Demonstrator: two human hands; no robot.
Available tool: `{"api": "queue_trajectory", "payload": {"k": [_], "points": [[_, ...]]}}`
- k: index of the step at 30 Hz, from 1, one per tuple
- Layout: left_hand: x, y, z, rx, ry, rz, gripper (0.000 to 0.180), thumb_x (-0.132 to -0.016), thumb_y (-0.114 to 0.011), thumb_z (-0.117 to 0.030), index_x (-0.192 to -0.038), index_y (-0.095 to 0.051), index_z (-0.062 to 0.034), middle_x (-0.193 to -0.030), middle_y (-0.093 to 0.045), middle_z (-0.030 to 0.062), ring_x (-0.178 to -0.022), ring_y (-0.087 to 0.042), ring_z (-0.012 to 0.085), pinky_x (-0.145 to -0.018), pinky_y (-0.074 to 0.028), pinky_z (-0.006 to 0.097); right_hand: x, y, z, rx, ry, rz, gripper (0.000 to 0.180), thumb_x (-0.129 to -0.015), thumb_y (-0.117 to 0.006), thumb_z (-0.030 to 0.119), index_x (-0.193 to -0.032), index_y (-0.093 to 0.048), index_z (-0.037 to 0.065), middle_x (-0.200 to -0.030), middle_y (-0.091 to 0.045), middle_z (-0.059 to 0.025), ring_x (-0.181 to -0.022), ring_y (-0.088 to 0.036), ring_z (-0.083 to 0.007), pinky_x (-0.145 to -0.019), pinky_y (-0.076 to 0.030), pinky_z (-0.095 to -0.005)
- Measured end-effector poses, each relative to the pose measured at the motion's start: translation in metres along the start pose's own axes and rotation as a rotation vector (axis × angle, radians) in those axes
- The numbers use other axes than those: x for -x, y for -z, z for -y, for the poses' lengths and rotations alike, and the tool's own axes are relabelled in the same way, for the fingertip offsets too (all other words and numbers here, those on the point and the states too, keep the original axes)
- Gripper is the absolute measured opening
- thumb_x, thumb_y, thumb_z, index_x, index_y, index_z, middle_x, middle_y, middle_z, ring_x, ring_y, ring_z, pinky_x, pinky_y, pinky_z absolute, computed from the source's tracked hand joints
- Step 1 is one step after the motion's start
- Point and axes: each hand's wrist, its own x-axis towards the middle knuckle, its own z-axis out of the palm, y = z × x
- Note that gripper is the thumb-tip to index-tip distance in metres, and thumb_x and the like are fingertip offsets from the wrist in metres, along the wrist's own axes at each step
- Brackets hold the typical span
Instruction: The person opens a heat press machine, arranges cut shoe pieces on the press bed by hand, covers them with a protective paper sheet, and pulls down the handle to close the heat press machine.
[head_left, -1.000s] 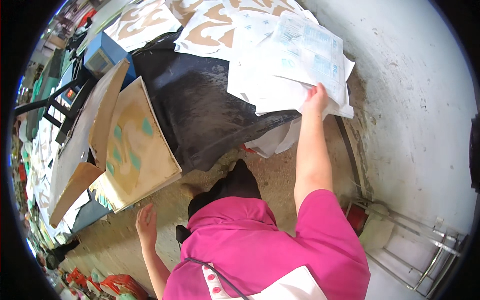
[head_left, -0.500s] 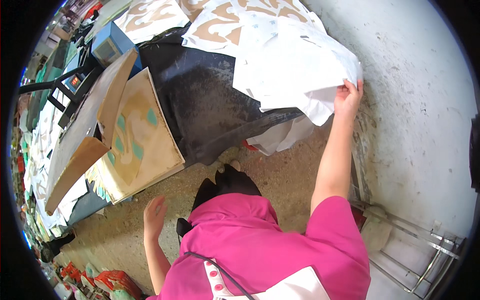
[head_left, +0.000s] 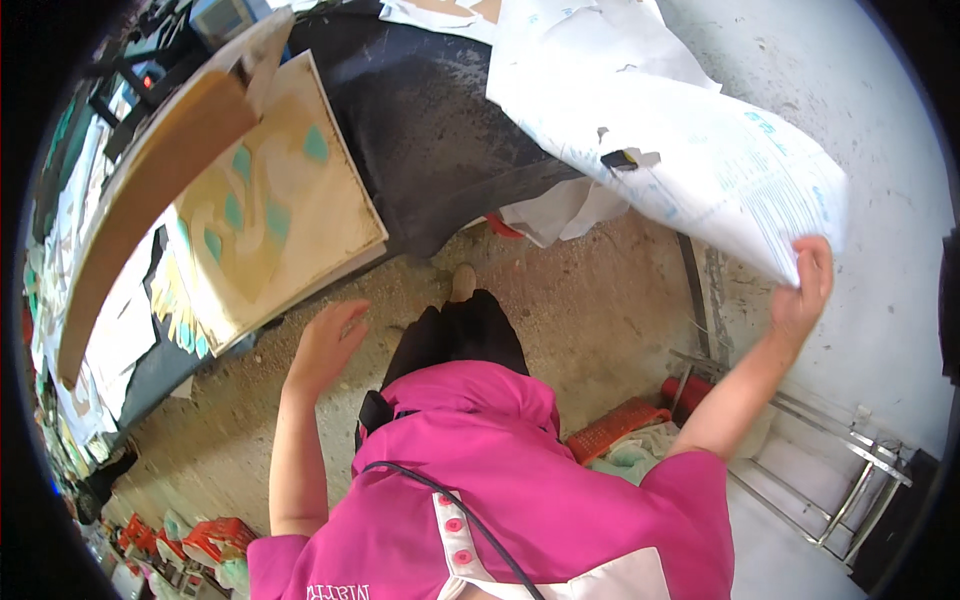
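My right hand [head_left: 806, 288] pinches the near corner of a large white paper sheet [head_left: 740, 170]. Blue print covers part of the sheet, and a small ragged hole shows near its edge. The sheet sags from the hand back to the black-covered table [head_left: 420, 130], where more white sheets lie under or behind it. My left hand [head_left: 330, 345] hangs above the floor with its fingers loosely apart, holding nothing. Nearest to it is a tan press board [head_left: 340, 200] marked with green leaf shapes. Above that board, a thick lifted press plate [head_left: 150, 190] stands tilted.
Pale gloves [head_left: 178, 305] lie beside the press board. A white wall [head_left: 880, 200] rises close on the right. Next to me are a metal rack [head_left: 850, 470] and a red basket [head_left: 615, 428]. More red baskets [head_left: 215, 540] stand on the floor at lower left.
My right hand has drawn the sheet's corner toward me and to the right, off the table edge. My left hand has moved up and slightly right. The view has shifted.
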Motion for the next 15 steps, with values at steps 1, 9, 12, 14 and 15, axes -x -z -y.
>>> {"api": "queue_trajectory", "payload": {"k": [1,9,12,14,15], "points": [[0.0,0.001,-0.004,0.031,0.027,0.037,0.034,-0.087,-0.061,-0.016,-0.118,-0.06,-0.0024,-0.112,-0.062,0.017,-0.107,-0.06,0.0299,-0.092,-0.046,0.037,0.013,-0.002,0.02,0.15,0.065,0.005,0.026,-0.072,-0.065,0.014,-0.095,-0.058,0.003,-0.103,-0.052,-0.0058,-0.102,-0.047,-0.0188,-0.097,-0.032,-0.0327],[-0.02,0.02,-0.037,0.72,-0.035,0.204,0.058,-0.091,-0.062,-0.03,-0.141,-0.042,-0.0074,-0.141,-0.045,0.0099,-0.131,-0.042,0.0218,-0.109,-0.031,0.036,0.121,0.054,0.093,0.076,0.42,0.291,0.033,-0.056,-0.065,0.005,-0.086,-0.055,0.002,-0.096,-0.054,-0.0089,-0.094,-0.052,-0.0207,-0.091,-0.039,-0.034],[-0.026,0.034,-0.066,0.729,-0.349,0.229,0.071,-0.088,-0.064,-0.04,-0.145,-0.037,-0.0075,-0.147,-0.038,0.0107,-0.137,-0.034,0.0209,-0.113,-0.026,0.039,0.155,0.015,0.101,-0.162,0.367,0.257,0.021,-0.06,-0.069,0.009,-0.075,-0.058,-0.001,-0.08,-0.061,-0.0104,-0.076,-0.064,-0.0214,-0.079,-0.051,-0.0356],[-0.022,0.05,-0.099,0.676,-0.555,0.301,0.077,-0.082,-0.072,-0.036,-0.145,-0.037,-0.007,-0.148,-0.037,0.0094,-0.136,-0.035,0.0215,-0.112,-0.028,0.038,0.148,-0.007,0.112,-0.19,0.391,0.396,0.018,-0.061,-0.069,0.01,-0.075,-0.059,0.003,-0.079,-0.061,-0.0085,-0.075,-0.064,-0.0208,-0.078,-0.051,-0.0362],[-0.024,0.042,-0.112,0.647,-0.655,0.288,0.079,-0.079,-0.076,-0.033,-0.144,-0.039,-0.0073,-0.145,-0.041,0.0089,-0.134,-0.038,0.0216,-0.112,-0.029,0.037,0.162,-0.052,0.121,-0.199,0.415,0.496,0.016,-0.062,-0.069,0.01,-0.076,-0.061,0.006,-0.077,-0.061,-0.0066,-0.073,-0.065,-0.0203,-0.077,-0.052,-0.0369]]}}
